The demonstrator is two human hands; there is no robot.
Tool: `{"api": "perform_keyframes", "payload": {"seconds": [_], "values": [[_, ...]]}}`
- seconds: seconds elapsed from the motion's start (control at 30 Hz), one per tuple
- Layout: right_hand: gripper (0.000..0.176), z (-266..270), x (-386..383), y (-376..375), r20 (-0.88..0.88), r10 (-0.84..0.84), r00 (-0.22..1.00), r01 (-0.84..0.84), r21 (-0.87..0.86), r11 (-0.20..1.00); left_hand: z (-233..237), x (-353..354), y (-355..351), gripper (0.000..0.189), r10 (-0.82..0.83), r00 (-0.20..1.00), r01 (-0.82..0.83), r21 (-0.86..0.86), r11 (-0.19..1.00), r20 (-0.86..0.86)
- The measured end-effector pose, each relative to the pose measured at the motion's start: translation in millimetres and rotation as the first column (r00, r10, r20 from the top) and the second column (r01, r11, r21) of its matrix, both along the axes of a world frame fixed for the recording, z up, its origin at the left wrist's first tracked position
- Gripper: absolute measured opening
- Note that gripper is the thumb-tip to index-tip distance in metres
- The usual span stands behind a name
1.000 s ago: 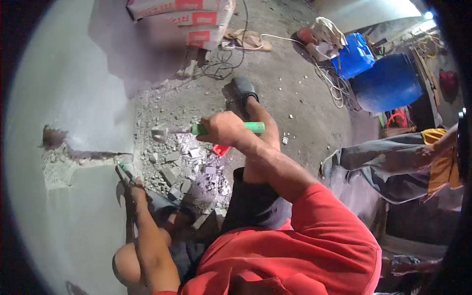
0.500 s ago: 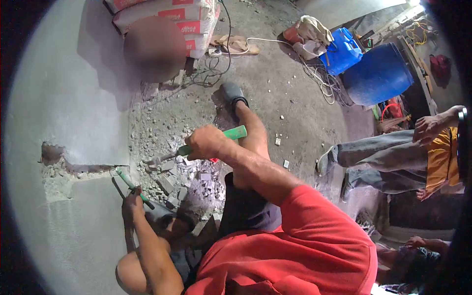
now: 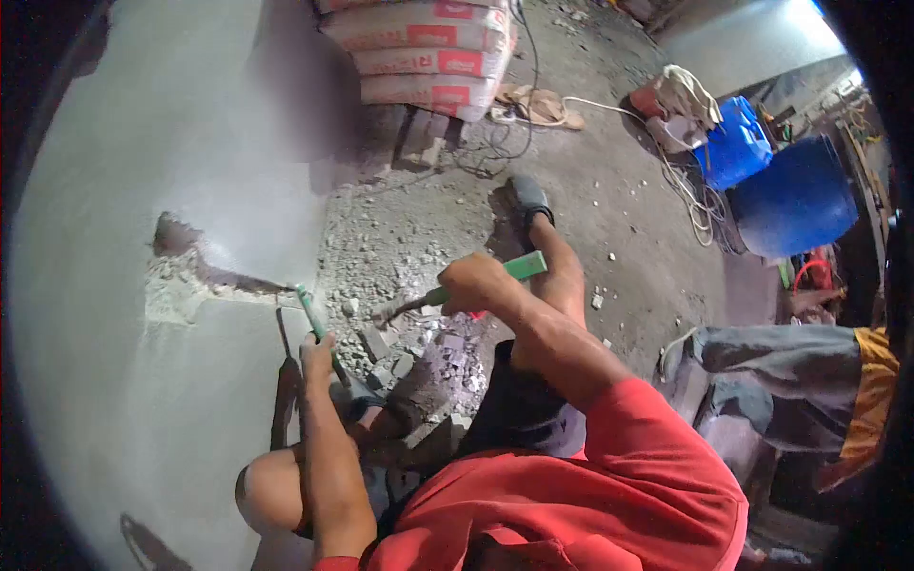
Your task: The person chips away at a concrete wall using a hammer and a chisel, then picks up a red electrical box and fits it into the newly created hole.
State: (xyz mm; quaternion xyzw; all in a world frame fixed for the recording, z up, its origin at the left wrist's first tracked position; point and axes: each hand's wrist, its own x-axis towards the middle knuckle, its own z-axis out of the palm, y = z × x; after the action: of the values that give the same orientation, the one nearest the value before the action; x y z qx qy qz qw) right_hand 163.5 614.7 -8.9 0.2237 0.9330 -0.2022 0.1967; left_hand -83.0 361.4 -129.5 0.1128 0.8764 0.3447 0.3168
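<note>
My left hand point(image 3: 318, 353) is closed around a thin green chisel point(image 3: 307, 306), its far end against the wall at the lower end of the broken groove point(image 3: 224, 276). My right hand point(image 3: 476, 284) grips a hammer point(image 3: 526, 267) by its green handle. The hammer's head point(image 3: 386, 313) hangs over the rubble point(image 3: 419, 271), apart from the chisel. The grey plastered wall point(image 3: 238, 409) has a rough hole point(image 3: 176, 235) at the groove's other end.
Stacked red-and-white sacks point(image 3: 433, 62) stand by the wall. A cable point(image 3: 528, 124) lies on the floor. To the right are a blue jerrycan point(image 3: 738, 143), a blue drum point(image 3: 795, 200) and another person's grey-trousered legs point(image 3: 771, 371).
My view has swung, so the wall, sacks and drum sit farther right. Both hands still hold the chisel and hammer. The other person's hands are out of sight.
</note>
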Motion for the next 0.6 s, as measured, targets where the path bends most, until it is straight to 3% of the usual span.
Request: {"api": "perform_keyframes", "payload": {"seconds": [0.1,0.17,0.2,0.23,0.27,0.3,0.33,0.37,0.4,0.43,0.47,0.53,0.6], "values": [[0.045,15,3,16,-0.124,-0.255,0.959,0.259,0.012,0.966,8,-15,-2,0.034,-0.105,0.981,0.123,0.104,0.987,-0.163],[0.046,12,21,41,-0.404,-0.434,0.805,0.489,0.039,0.871,105,-9,8,0.036,-0.262,0.953,0.264,-0.010,0.965,-0.154],[0.040,16,34,54,-0.454,-0.660,0.598,0.643,-0.220,0.734,127,-19,7,0.038,-0.361,0.926,0.351,-0.098,0.931,-0.110],[0.034,45,42,47,-0.619,-0.764,0.184,0.567,-0.567,0.597,152,-32,4,0.041,-0.427,0.896,0.419,-0.087,0.904,-0.120],[0.020,79,56,54,-0.597,-0.801,0.042,0.597,-0.628,0.499,168,-45,-2,0.044,-0.491,0.862,0.485,-0.077,0.871,-0.128],[0.021,93,82,73,-0.626,-0.779,0.027,0.579,-0.626,0.523,195,-50,-8,0.045,-0.501,0.850,0.487,-0.123,0.865,-0.160],[0.022,120,93,73,-0.629,-0.742,-0.231,0.428,-0.751,0.503,222,-55,-13,0.045,-0.512,0.838,0.486,-0.168,0.858,-0.190],[0.023,145,108,72,-0.684,-0.623,-0.381,0.338,-0.730,0.594,245,-54,-22,0.039,-0.466,0.847,0.452,-0.118,0.884,-0.256],[0.021,177,124,71,-0.585,-0.646,-0.490,0.053,-0.760,0.648,253,-62,-29,0.037,-0.426,0.868,0.431,-0.037,0.902,-0.255],[0.021,192,153,73,-0.760,-0.474,-0.444,0.285,-0.622,0.730,258,-67,-38,0.035,-0.387,0.887,0.411,0.047,0.911,-0.250],[0.021,207,182,74,-0.884,-0.284,-0.371,0.507,-0.449,0.736,260,-65,-46,0.035,-0.370,0.895,0.394,0.056,0.917,-0.250],[0.021,230,235,74,-0.938,-0.049,-0.344,0.663,-0.280,0.694,263,-60,-54,0.031,-0.208,0.968,0.246,0.353,0.903,-0.141],[0.021,250,273,74,-0.781,-0.204,-0.591,0.344,-0.473,0.811,269,-54,-61,0.030,-0.215,0.969,0.245,0.344,0.906,-0.123]]}}
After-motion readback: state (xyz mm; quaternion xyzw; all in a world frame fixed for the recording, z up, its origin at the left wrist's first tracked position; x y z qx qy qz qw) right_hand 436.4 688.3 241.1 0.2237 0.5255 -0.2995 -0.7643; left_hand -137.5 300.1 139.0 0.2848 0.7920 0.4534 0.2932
